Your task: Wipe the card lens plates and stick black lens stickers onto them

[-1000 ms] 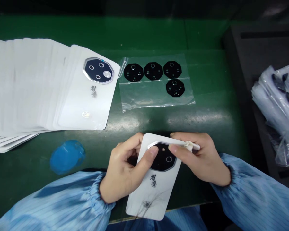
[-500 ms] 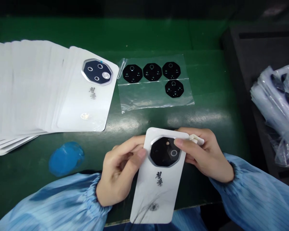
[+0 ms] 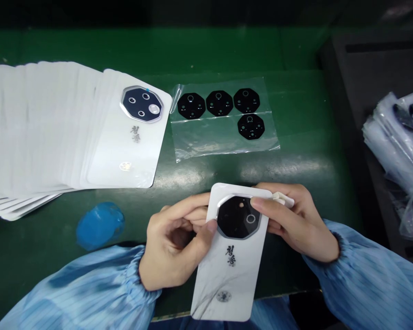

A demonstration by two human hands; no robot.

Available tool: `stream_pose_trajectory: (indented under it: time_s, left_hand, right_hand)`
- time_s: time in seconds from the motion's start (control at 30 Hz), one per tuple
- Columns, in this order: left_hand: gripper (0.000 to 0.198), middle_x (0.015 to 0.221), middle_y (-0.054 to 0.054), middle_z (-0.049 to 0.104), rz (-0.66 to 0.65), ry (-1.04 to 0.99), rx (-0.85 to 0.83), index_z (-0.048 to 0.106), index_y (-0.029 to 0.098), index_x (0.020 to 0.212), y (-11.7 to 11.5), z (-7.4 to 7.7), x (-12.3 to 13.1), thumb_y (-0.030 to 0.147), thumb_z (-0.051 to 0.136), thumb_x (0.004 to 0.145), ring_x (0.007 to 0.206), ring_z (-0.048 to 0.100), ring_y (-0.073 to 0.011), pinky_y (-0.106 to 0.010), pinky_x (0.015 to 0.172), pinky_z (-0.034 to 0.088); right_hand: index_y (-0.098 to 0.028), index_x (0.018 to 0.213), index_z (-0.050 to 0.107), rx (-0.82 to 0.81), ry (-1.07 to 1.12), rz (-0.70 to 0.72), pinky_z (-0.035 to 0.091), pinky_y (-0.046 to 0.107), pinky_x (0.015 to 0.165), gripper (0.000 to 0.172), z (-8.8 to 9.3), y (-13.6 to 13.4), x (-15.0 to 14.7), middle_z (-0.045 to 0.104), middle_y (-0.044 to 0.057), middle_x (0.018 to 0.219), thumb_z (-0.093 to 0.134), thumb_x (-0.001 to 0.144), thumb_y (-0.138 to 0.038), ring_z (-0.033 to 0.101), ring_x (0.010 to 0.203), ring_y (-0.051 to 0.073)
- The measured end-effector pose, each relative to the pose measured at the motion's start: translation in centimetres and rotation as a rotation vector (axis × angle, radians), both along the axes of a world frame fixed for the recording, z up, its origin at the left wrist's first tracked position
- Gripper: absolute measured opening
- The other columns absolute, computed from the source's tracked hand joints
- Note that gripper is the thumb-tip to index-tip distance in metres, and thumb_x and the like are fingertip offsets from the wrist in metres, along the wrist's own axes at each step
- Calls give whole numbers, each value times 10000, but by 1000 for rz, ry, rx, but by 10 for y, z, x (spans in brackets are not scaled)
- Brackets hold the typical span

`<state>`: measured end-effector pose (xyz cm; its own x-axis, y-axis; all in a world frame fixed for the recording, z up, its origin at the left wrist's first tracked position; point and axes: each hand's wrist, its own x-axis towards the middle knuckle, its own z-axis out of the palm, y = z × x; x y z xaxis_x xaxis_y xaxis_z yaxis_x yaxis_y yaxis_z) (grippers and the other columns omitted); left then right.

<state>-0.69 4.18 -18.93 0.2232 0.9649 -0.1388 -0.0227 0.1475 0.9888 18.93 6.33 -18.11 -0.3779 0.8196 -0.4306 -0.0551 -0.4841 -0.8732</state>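
Note:
A white phone back cover [image 3: 223, 279] with dark lettering is held tilted between both hands near the table's front edge. Set in its silver ring is a black octagonal camera lens plate [image 3: 234, 222]. My left hand [image 3: 177, 243] grips the cover's left edge, thumb on the face beside the ring. My right hand [image 3: 296, 220] pinches the upper right edge, its thumb pressing the lens plate's upper right corner. A small whitish piece, perhaps a finger cot or cloth [image 3: 282, 199], shows at the right hand's index finger. The fingers behind the cover are hidden.
A fanned stack of white covers [image 3: 124, 151] lies left. Behind my hands, a clear plastic sheet [image 3: 206, 137] carries several black lens plates [image 3: 219, 103]. A blue translucent disc [image 3: 100, 226] lies near my left sleeve. Bagged parts [image 3: 399, 137] sit in a dark tray [image 3: 358, 91] at right.
My left thumb has slid slightly down and inward along the cover, closer to the ring's left side. The right thumb stays on the lens plate's corner. The whole view has shifted slightly.

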Motion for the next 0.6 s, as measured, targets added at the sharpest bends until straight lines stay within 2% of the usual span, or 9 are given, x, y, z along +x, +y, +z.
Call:
stream_pose_trajectory:
  time_s: [0.4, 0.6]
  left_hand:
    - [395, 519, 50, 583, -61, 55, 9, 628, 307, 1156, 3, 0, -3, 84, 554, 839, 424, 475, -64, -132, 402, 392]
    - [345, 563, 45, 652, -68, 52, -69, 644, 304, 1126, 3, 1, -4, 113, 570, 848, 455, 537, -65, -128, 450, 472]
  right_hand:
    - [-150, 633, 481, 10, 43, -9, 181, 208, 418, 335, -2, 0, 1, 291, -63, 541, 563, 897, -340, 265, 469, 27]
    - [-145, 676, 536, 32, 41, -19, 181, 203, 417, 304, -3, -2, 2, 329, -55, 549, 538, 913, -336, 267, 475, 26]
